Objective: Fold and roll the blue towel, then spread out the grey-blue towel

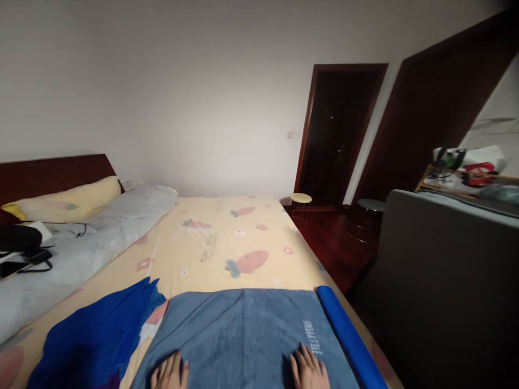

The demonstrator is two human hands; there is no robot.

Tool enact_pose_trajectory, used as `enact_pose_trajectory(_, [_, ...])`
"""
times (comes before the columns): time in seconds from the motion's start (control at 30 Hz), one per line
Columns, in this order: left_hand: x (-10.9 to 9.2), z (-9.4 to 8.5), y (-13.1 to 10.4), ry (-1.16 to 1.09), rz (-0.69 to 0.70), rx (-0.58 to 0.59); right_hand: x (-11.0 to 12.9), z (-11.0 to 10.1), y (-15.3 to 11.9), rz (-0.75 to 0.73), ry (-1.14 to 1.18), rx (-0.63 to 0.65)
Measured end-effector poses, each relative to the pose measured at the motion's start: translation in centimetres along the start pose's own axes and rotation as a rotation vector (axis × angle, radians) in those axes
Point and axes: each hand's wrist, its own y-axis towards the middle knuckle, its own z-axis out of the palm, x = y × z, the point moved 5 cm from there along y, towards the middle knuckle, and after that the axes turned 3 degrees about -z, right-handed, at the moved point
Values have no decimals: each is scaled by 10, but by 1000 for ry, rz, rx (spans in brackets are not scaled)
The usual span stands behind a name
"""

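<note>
A blue-grey towel [239, 324] with white lettering near its right side lies spread on the bed in front of me. My left hand [169, 371] rests on the towel's left part, palm down, fingers stretched out. Toward the right side, just below the lettering, my right hand [308, 368] also lies flat on the cloth with its fingers apart. Neither hand holds anything. A bright blue roll [348, 335] runs along the towel's right edge. Left of the towel is a crumpled blue cloth [97, 324]. The wrists are cut off by the lower frame edge.
The bed's yellow sheet [227, 232] has a carrot print. A grey quilt [109, 232], a pillow [73, 200] and dark devices with cables [30, 254] lie at left. Beyond the bed's right edge stand two stools, one yellow [300, 198], and a dark panel [438, 281].
</note>
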Motion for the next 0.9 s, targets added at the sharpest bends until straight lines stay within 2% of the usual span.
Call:
enact_pose_trajectory(0.1, [-74, -16, 28, -71, 282, -119, 47, 0, 45, -87, 120, -46])
enact_pose_trajectory(0.17, [-128, -20, 50, -101, 425, -102, 79, 5, 79, -125, 216, -16])
enact_pose_trajectory(0.23, [-174, -16, 72, -112, 506, -15, 105, 14, 110, -153, 289, 54])
enact_pose_trajectory(0.3, [-202, -3, 89, -101, 519, 108, 119, 24, 134, -164, 334, 152])
enact_pose_trajectory(0.37, [-212, 14, 100, -82, 512, 210, 121, 33, 146, -177, 368, 265])
enact_pose_trajectory(0.43, [-209, 27, 103, -84, 541, 223, 113, 36, 148, -216, 416, 344])
enact_pose_trajectory(0.5, [-199, 31, 101, -105, 626, 155, 96, 32, 146, -258, 471, 350])
enact_pose_trajectory(0.57, [-185, 29, 100, -114, 704, 70, 68, 25, 147, -235, 460, 268])
enact_pose_trajectory(0.63, [-165, 23, 106, -90, 678, -5, 30, 19, 149, -135, 355, 165])
enact_pose_trajectory(0.7, [-137, 14, 121, -28, 478, -85, -11, 18, 151, -19, 230, 129])
enact_pose_trajectory(0.77, [-98, 6, 139, 48, 181, -98, -43, 21, 152, 26, 194, 179])
enact_pose_trajectory(0.83, [-61, 6, 153, 91, -26, 5, -65, 24, 153, 24, 236, 249])
enact_pose_trajectory(0.9, [-32, 11, 162, 79, -80, 140, -78, 23, 153, 25, 248, 241])
